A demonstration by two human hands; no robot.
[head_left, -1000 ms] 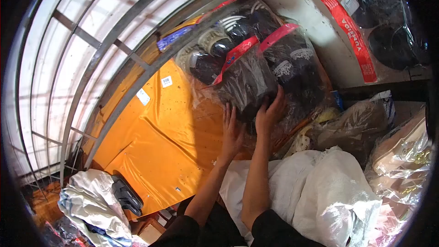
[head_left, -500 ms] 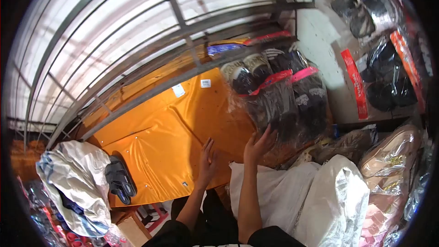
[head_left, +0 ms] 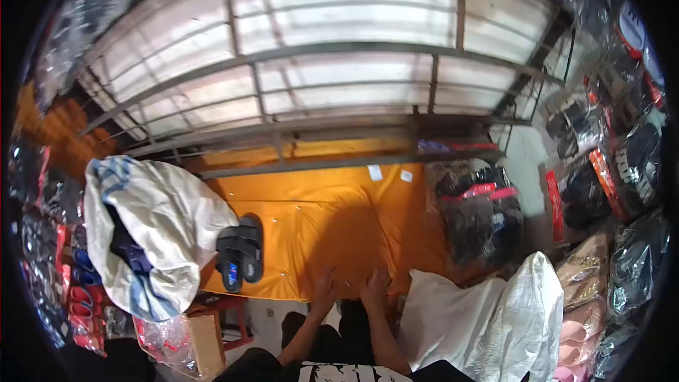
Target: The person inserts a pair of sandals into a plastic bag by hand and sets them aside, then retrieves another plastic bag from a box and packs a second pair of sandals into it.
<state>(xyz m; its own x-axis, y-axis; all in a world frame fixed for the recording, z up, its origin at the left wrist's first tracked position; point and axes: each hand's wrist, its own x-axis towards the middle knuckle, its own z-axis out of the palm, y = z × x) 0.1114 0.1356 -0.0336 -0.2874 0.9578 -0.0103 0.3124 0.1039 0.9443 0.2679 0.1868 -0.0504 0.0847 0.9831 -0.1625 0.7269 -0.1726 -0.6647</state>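
Note:
My left hand (head_left: pixel 325 290) is low over the front edge of an orange cloth (head_left: pixel 283 198), fingers stretched out, nothing seen in them. Close beside it, my right hand (head_left: pixel 375 287) is held the same way, also open over the cloth's edge. Both are in shadow and slightly blurred, so I cannot tell whether they touch the cloth. Left of the hands lies a pair of black slippers (head_left: pixel 240 251) with a blue tag. Bagged dark shoes (head_left: pixel 484 223) sit at the cloth's right end, apart from my right hand.
A white sack (head_left: pixel 159 219) stands open at the left, above a cardboard box (head_left: pixel 205 343). Another white sack (head_left: pixel 460 318) lies close on my right. Metal bars (head_left: pixel 339 124) run behind the cloth. Wrapped pink and tan shoes (head_left: pixel 580 325) are stacked at far right.
My view has turned left and levelled. Both hands have drawn back from mid-cloth to its front edge and closer together; the right hand has moved away from the bagged shoes.

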